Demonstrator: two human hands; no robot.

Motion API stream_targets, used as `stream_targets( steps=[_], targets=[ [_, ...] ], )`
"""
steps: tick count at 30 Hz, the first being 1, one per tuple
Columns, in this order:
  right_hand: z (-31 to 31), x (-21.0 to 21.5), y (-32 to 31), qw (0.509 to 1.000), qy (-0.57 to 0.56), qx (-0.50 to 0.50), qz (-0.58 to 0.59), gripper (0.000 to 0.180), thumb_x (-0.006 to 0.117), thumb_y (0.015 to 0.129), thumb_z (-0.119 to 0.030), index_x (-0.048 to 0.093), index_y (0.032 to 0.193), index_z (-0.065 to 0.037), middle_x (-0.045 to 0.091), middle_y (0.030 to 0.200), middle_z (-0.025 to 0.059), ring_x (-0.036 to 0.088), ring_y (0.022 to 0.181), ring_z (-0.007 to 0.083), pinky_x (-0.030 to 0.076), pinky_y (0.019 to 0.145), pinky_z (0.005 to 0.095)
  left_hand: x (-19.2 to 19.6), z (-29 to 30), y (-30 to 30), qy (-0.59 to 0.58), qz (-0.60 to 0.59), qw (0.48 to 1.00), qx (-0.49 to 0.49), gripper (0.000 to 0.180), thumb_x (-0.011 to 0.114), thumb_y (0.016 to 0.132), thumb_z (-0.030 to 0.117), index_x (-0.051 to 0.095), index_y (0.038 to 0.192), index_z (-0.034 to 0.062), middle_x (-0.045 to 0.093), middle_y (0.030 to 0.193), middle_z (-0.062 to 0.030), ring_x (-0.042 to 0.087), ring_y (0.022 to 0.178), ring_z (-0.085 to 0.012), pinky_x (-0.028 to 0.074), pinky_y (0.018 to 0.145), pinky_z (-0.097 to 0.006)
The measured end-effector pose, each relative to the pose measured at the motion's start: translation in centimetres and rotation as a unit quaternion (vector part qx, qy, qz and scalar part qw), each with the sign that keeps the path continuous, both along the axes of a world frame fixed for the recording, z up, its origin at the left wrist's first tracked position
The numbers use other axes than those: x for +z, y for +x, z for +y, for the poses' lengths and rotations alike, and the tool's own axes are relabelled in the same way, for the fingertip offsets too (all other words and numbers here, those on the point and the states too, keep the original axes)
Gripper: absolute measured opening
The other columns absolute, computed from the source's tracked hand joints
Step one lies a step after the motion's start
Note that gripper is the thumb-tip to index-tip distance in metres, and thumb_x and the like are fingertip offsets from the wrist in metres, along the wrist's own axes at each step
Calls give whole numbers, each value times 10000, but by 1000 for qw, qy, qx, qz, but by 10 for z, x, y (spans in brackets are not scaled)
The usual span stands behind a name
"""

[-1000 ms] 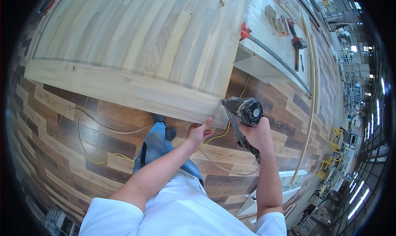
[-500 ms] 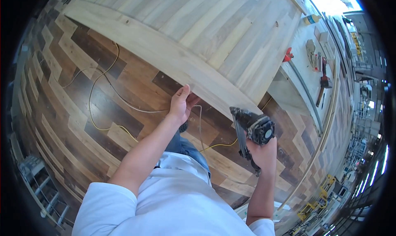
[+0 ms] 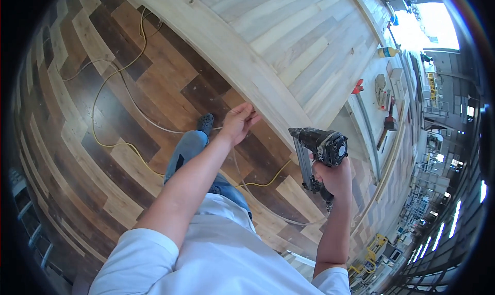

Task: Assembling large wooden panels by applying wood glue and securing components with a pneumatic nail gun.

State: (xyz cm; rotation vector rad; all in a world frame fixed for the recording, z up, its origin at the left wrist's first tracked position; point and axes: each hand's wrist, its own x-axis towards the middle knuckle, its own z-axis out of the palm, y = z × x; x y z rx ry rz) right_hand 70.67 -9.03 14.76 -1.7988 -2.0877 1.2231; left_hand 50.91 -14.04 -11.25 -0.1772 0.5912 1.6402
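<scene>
Your right hand (image 3: 337,179) is wrapped around the grip of a black nail gun (image 3: 319,150), fingers closed on the handle. The tool is held upright in the air, its nose close to the front edge of the large pale wooden panel (image 3: 289,47), just short of it as far as the view shows; contact cannot be confirmed. Your left hand (image 3: 238,122) is extended ahead of you, fingers loosely curled with the fingertips at or against the panel's thick front edge. Whether it pinches anything cannot be told.

Surroundings: the panel is made of joined pale boards and fills the upper middle of the view. Below it lies a floor (image 3: 93,156) of mixed dark and light planks. A yellow cable (image 3: 111,104) loops across that floor and passes behind your legs toward the tool side; a pale hose or cord (image 3: 149,120) runs beside it. One dark shoe (image 3: 205,123) and a jeans leg (image 3: 188,150) stand between the cables and the panel.

Beyond the panel, on the worktop (image 3: 368,109), lie a red clamp (image 3: 358,86), a hammer (image 3: 388,124) and a yellow bottle (image 3: 386,51), all small and bent by the lens.

The tool's underside and magazine are partly hidden by your hand. The far right is overexposed and indistinct.
</scene>
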Motion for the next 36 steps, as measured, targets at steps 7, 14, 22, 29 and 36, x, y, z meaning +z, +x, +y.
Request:
stream_targets(
  steps=[7,14,22,29,36],
  targets=[
    [0,-4,18,999,-12,25,-22,134,620,759,27,677,878,6,577,597,16,520,483,82,410,443,249,-28,-95,-105,-118,309,936,-122,416,536,994,324,563,1272,15,637,1191,-120,630,1054,-220,514,929,-372],
    [5,-4,7,993,-23,41,-113,251,731,710,-112,707,931,4,704,771,164,702,725,230,535,684,353,-120,-377,-204,-508,342,785,-93,202,622,928,290,659,951,93,519,687,47,487,573,-56,383,463,-240],
    [52,-21,-50,994,80,25,-65,97,676,784,-94,705,839,-19,593,568,12,539,471,89,428,455,266,-103,-352,-187,-474,341,791,-180,243,670,896,313,682,1025,108,585,782,32,560,666,-100,454,554,-258],
    [67,-7,-82,987,36,62,-143,219,701,742,-174,695,861,10,646,653,181,683,640,283,516,620,374,-91,-343,-210,-453,349,780,-254,276,659,901,318,681,1068,100,608,803,18,580,687,-117,472,557,-272],
    [60,-2,-196,982,7,113,-149,237,723,747,-166,699,920,-5,671,697,102,627,618,157,502,601,341,-93,-351,-251,-495,330,757,-270,314,637,906,356,675,1064,87,614,804,8,597,712,-119,486,562,-277]
  ],
)
